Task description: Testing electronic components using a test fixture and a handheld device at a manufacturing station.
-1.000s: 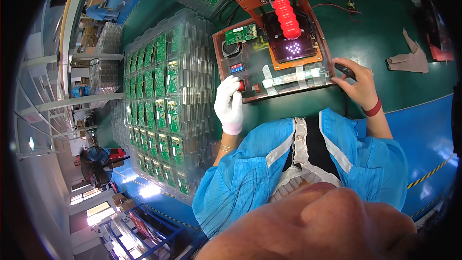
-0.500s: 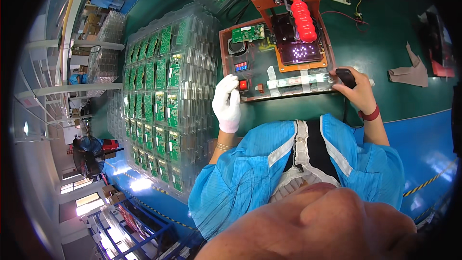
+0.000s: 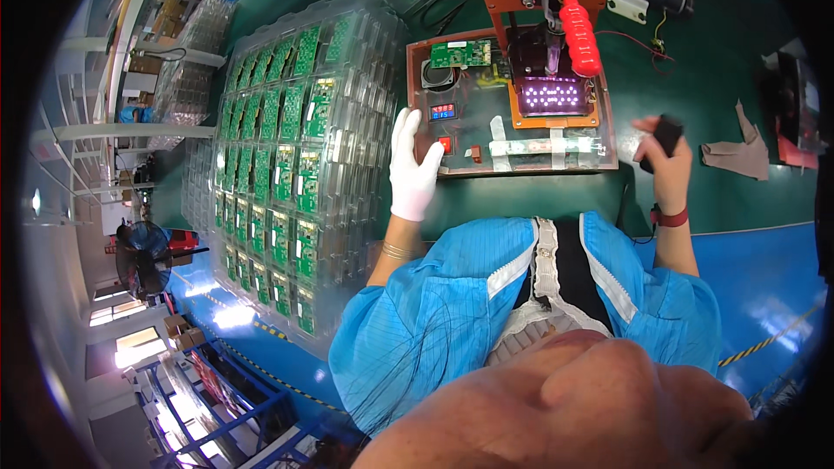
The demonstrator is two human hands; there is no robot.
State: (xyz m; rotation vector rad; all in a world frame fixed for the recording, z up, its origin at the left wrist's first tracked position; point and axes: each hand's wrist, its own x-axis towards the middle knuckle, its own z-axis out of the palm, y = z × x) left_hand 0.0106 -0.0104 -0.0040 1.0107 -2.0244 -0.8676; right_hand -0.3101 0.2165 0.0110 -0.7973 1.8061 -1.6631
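My left hand point(image 3: 412, 167), in a white glove, rests at the left edge of a test fixture box point(image 3: 469, 161). Its fingers are stretched out and its thumb lies on or right beside a small red switch point(image 3: 446, 144). My right hand point(image 3: 669, 175), bare with a dark red wristband, is to the right of the box. It is closed round a small black handheld device point(image 3: 668, 134) whose exact kind I cannot make out. Rows of white lights glow on a dark panel point(image 3: 552, 96) under the red lever handle point(image 3: 579, 35). A lit clear tube point(image 3: 547, 147) is taped along the front of the box.
Stacked clear trays point(image 3: 347, 165) of green circuit boards stand on the left. One green board point(image 3: 460, 54) lies on the box's back left corner, behind a small digital display point(image 3: 443, 111). A beige cloth point(image 3: 740, 149) lies on the green table at right.
My right hand has moved right with the black device, away from the tube's end. My left thumb has come to the red switch. More lights show on the panel.
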